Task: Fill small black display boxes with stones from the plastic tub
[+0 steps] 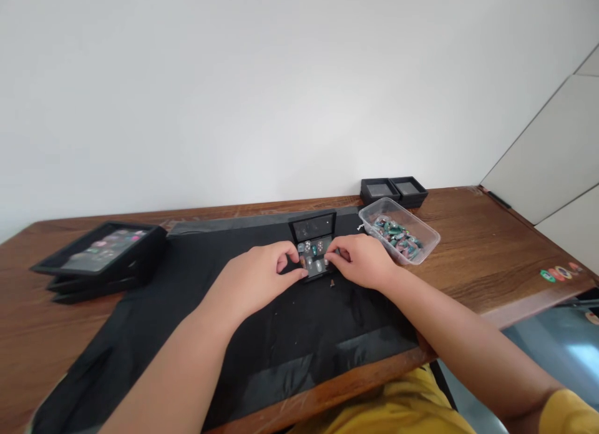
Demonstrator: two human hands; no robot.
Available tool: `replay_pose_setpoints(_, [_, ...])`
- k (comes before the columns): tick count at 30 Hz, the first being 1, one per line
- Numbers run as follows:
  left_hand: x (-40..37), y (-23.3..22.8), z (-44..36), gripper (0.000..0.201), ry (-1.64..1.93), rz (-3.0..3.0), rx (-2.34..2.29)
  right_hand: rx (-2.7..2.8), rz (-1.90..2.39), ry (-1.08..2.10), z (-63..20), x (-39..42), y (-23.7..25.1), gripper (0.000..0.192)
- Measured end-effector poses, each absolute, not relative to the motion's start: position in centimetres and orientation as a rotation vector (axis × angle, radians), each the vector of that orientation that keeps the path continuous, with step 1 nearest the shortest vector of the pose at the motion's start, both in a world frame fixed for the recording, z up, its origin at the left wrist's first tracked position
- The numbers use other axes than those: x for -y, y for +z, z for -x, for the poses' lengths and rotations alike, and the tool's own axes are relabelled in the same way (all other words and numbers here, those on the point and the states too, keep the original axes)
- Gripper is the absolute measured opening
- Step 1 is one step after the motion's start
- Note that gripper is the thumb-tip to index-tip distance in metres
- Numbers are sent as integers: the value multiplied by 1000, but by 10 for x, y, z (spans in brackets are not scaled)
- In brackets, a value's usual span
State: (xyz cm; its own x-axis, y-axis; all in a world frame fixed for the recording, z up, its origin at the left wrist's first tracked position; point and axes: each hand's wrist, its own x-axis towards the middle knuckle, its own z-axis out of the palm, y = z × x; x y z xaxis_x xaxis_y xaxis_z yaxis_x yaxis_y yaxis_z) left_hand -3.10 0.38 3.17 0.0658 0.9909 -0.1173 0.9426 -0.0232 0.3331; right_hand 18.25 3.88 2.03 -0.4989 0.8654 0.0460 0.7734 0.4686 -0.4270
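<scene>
A small black display box (314, 241) stands open on the black mat (262, 334), its lid raised toward the wall. Several small coloured stones lie inside it. My left hand (262, 278) rests at the box's left side, fingers curled against its edge. My right hand (362, 259) touches the box's right side, fingertips at the stones. A tiny dark piece (332, 284) lies on the mat just in front of the box.
A clear plastic tub (428, 243) of coloured stones sits right of my right hand. Two small black boxes (394, 191) stand by the wall. Stacked black trays (100, 256) with stones lie at the left. Stickers (559, 273) mark the wooden table's right edge.
</scene>
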Motion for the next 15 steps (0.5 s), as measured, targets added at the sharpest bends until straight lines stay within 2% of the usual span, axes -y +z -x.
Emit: replay_pose_setpoints(15, [-4,29,30,23,180,-2045,-1937,2523,1470,547,-181,-36,23,17])
